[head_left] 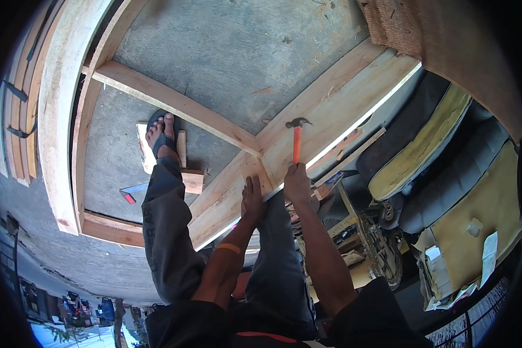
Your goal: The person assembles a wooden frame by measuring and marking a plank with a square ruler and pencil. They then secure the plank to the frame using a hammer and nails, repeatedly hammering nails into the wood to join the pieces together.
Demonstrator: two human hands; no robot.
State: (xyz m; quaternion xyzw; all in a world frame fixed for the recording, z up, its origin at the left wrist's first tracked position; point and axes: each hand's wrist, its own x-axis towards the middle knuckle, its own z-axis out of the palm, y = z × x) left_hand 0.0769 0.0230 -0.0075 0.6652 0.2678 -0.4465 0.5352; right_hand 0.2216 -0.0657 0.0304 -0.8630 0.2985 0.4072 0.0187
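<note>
Nearest, the left hand (252,203) lies with fingers stretched and slightly apart on a wooden piece (252,167); whether it also pinches something small there, I cannot tell. The right hand (297,184), a little farther up at about 2 o'clock from the left one, is closed around the lower handle of a hammer (297,145). The hammer stands out from this right hand toward 12 o'clock, so its long axis runs nearly from 6 to 12 o'clock, and the right hand is clearly the nearer one to it. Its head is at the 12 o'clock end, the thin claw seeming to point toward 3 o'clock and the blunt end toward 9 o'clock. The head appears over the long board (336,116), but if it touches the wood, I cannot tell. The end of the cross bar (180,107) meets this board at about 8 o'clock from the head, and at 12 o'clock from the left hand. Farther, a sandalled foot (163,136) is toward 10 o'clock, and a yellow cushion (409,159) toward 3 o'clock
</note>
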